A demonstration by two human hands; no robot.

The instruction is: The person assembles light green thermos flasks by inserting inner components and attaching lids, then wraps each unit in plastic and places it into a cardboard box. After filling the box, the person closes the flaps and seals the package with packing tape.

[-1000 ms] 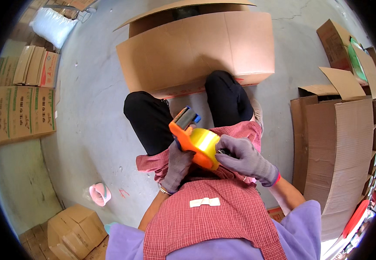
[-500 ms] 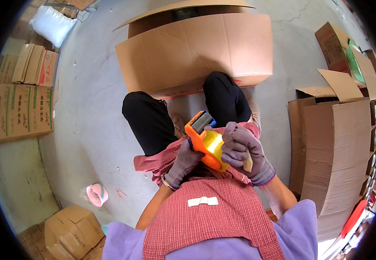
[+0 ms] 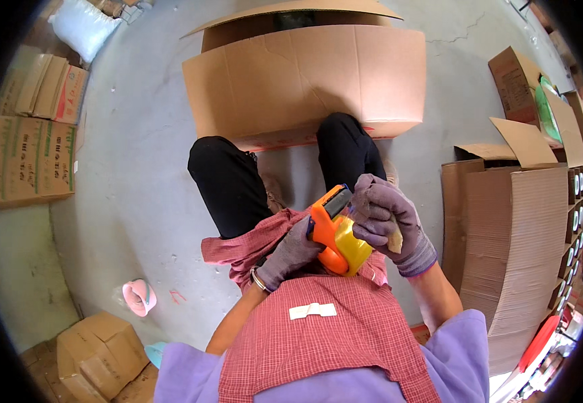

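Observation:
Above my lap, my left hand point(image 3: 296, 250) in a grey glove is wrapped round the handle of an orange tape dispenser point(image 3: 323, 225). A roll of yellow tape point(image 3: 353, 247) sits in it, and its dark front end points up and to the right. My right hand point(image 3: 387, 213), also gloved, is closed just right of the dispenser's front. A small pale beige piece point(image 3: 395, 240) shows at the palm side of that hand; its kind is unclear. What the right fingertips pinch is hidden. Beyond my knees stands a big cardboard carton point(image 3: 305, 80) with its top flap partly raised.
To the right are an open tall carton point(image 3: 513, 235), another box with green material point(image 3: 550, 111) and racked items. Stacked cartons point(image 3: 29, 161) line the left. A pink container point(image 3: 140, 297) and a brown box point(image 3: 107, 356) lie lower left; a white sack point(image 3: 84, 28) is at the far left.
Both hands have shifted slightly right with the tape dispenser, which has turned a little. My right hand has moved up to beside the dispenser's front end.

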